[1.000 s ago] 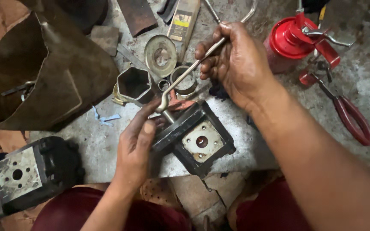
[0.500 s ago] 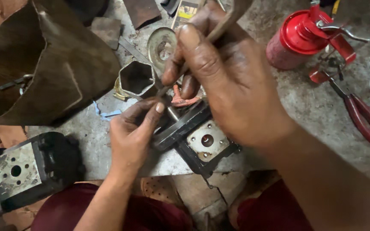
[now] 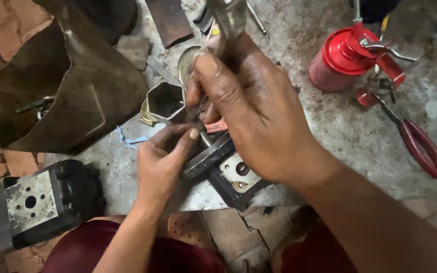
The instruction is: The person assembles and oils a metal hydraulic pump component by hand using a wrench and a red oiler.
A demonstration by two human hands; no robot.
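Observation:
My right hand (image 3: 251, 108) grips a long metal tool (image 3: 228, 17) whose shaft runs down towards a black pump housing (image 3: 231, 174) with a pale square face and a centre hole. My left hand (image 3: 160, 162) rests on the housing's left side, its fingers pressing a dark flat plate (image 3: 208, 156) on top. The tool's tip is hidden behind my right hand. A hexagonal metal socket (image 3: 165, 100) lies just beyond my left hand.
A second black housing with a pale drilled face (image 3: 41, 202) sits at the lower left. A dark bent sheet-metal box (image 3: 51, 86) stands at the left. A red oil can (image 3: 347, 58) and red-handled pliers (image 3: 421, 144) lie at the right on the grey concrete slab (image 3: 340, 136).
My right hand has come nearer the camera and over the housing, lifting the tool's handle upward. My left hand has stayed on the housing.

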